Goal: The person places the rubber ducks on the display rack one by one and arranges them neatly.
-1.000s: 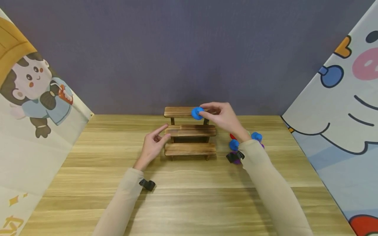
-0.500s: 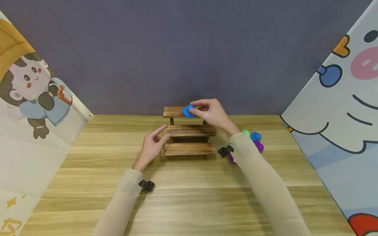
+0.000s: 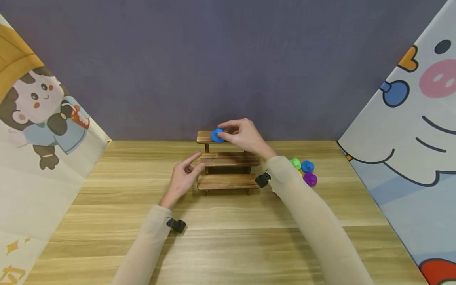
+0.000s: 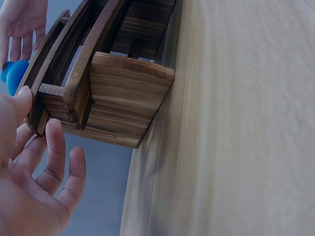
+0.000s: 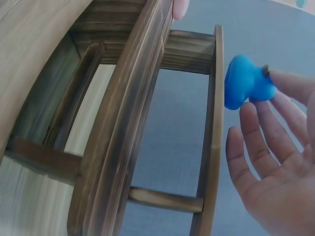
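A three-tier wooden display stand [image 3: 228, 182] stands against the back wall. My right hand [image 3: 246, 136] pinches a blue rubber duck [image 3: 217, 135] between thumb and fingertips at the top tier, left of its middle. In the right wrist view, the base of the duck [image 5: 238, 83] is right at the top board's surface, and the other fingers spread loosely below it. My left hand [image 3: 183, 176] holds the left end of the stand at the middle tier, thumb and fingers on either side of the wood. The left wrist view shows its thumb [image 4: 22, 101] against a board edge.
Right of the stand, several small ducks sit on the wooden table [image 3: 221, 245]: a green duck [image 3: 295, 164], another blue duck [image 3: 308, 166] and a purple duck [image 3: 310, 179]. A yellow one is partly behind the right sleeve [image 3: 303, 194]. Printed panels flank the table.
My right hand has moved left along the top tier with the blue duck, uncovering more of the ducks on the right. My left hand has stayed at the stand's left end.
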